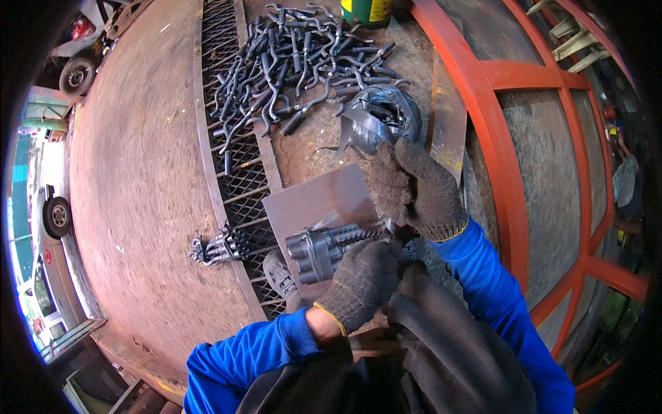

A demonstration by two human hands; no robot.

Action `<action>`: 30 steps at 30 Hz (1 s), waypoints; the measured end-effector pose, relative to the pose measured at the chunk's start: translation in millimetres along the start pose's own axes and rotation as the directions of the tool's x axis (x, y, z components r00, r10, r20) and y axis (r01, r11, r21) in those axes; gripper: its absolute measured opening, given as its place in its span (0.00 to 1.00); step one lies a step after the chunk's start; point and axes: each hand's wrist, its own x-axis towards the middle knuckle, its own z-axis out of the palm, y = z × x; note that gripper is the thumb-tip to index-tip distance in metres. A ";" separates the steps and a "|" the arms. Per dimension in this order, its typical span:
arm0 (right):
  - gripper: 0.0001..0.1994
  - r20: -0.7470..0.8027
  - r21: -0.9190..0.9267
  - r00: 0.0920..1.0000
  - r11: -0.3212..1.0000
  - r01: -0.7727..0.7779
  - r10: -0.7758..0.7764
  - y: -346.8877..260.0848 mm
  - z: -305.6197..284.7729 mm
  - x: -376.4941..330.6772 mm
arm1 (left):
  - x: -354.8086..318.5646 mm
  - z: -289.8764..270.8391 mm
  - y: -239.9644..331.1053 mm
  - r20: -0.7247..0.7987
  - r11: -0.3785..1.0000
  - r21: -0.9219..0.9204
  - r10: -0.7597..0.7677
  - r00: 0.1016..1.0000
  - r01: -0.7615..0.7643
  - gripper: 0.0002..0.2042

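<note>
A bundle of dark metal pieces [308,254], thick round ends to the left and ridged rods to the right, is wrapped with a dark plastic strip. It lies over a flat metal plate [293,207] in front of me. My left hand [362,286], in a grey knit glove, is closed at the bundle's right end. My right hand [431,190], gloved alike, is raised just beyond it with fingers curled together; what they pinch is hidden. Close above the right hand sits a roundish heap of dark plastic strips [372,127].
Many loose bent rods with dark sleeves [276,69] are piled ahead. Another small bundle [221,247] lies left, beside a metal drain grate [241,183]. An orange metal frame [483,110] stands along the right. A green and yellow bucket [367,10] is at the far edge.
</note>
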 end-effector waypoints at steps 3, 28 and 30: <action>0.22 -0.093 -0.105 0.995 0.994 0.021 -0.031 2.2 -4.4 2.5 | 7.6 -2.7 17.6 -0.102 0.965 0.259 0.077 0.992 -0.048 0.15; 0.20 -0.196 -0.344 0.980 0.932 -0.110 0.044 37.9 -83.7 53.6 | -11.8 -13.7 33.0 0.248 0.909 0.409 -0.029 0.968 -0.077 0.15; 0.20 -0.225 0.016 0.972 0.997 -0.070 0.072 38.1 -97.2 40.7 | -15.9 -26.2 31.7 0.234 0.925 0.349 0.067 0.970 -0.148 0.18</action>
